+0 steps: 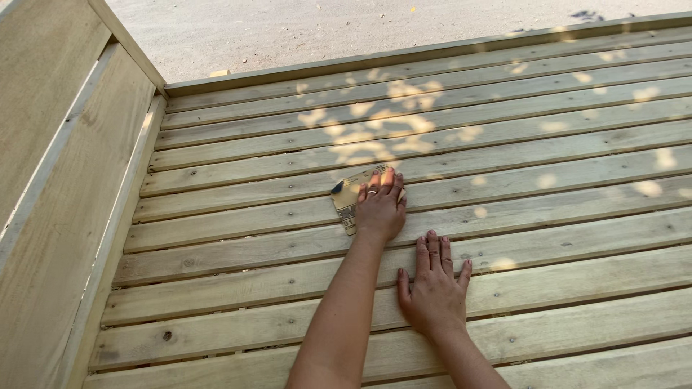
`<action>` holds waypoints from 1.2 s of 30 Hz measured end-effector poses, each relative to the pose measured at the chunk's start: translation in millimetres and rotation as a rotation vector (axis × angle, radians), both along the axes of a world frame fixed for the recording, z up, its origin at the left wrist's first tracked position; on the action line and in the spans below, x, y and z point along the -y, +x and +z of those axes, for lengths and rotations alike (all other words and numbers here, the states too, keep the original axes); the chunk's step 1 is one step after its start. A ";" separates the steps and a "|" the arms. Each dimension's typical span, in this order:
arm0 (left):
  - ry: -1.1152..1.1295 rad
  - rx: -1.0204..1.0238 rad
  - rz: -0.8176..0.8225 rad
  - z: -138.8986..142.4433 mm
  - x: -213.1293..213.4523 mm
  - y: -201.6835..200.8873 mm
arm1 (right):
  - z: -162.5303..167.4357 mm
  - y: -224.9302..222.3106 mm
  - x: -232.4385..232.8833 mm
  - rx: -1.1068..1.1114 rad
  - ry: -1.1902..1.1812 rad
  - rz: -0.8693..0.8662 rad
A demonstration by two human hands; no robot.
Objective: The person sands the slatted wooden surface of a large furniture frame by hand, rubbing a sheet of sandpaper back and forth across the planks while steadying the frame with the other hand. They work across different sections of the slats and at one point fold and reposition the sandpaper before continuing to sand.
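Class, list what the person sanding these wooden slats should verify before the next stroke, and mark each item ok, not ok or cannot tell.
1. Left hand pressed flat on the tan sheet of sandpaper: ok.
2. Sandpaper lying flat on the pale wooden slat platform: ok.
3. Right hand braced on a slat, apart from the sandpaper: ok.
4. Slat ahead free of loose objects: ok.
5. Nail heads sunk flush: cannot tell.
6. Sandpaper grit worn: cannot tell.

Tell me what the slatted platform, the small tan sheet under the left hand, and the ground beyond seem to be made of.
Slatted platform: pale bare wood, seemingly unpainted; grain, knots and nail heads show.
Small tan sheet under the left hand: likely sandpaper, with a paper-like printed back and a curled corner.
Ground: looks like sandy dirt or rough concrete; hard to tell.
The right hand rests flat on a slat.
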State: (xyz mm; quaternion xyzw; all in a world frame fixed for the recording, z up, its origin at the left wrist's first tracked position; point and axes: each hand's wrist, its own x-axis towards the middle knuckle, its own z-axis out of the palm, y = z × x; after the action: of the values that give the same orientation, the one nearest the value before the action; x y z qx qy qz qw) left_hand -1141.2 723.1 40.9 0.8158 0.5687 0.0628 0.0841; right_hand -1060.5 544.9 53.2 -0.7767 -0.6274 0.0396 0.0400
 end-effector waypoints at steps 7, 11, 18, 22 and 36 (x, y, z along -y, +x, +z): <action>-0.004 0.041 -0.063 -0.1 46.1 -14.0 | -2.0 4.9 -3.1 -0.086 0.061 -0.009; -0.015 -0.048 0.317 -5.0 80.5 -170.4 | -0.4 2.6 -6.0 -0.079 0.039 -0.037; 0.116 -0.019 0.855 -13.0 224.8 -367.9 | -0.2 26.5 -16.0 -0.216 -0.071 0.097; 0.014 -0.047 0.970 -14.3 270.5 -339.8 | -12.9 120.6 1.4 -0.571 0.112 0.237; -0.011 -0.118 0.522 -18.7 243.7 148.9 | -43.1 574.2 156.4 -0.092 0.148 -0.282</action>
State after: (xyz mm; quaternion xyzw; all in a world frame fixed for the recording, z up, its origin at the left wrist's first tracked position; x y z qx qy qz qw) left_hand -992.3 479.4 22.3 0.6432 0.7642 0.0316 0.0362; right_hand -486.3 388.5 10.1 -0.8493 -0.5109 0.0227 0.1309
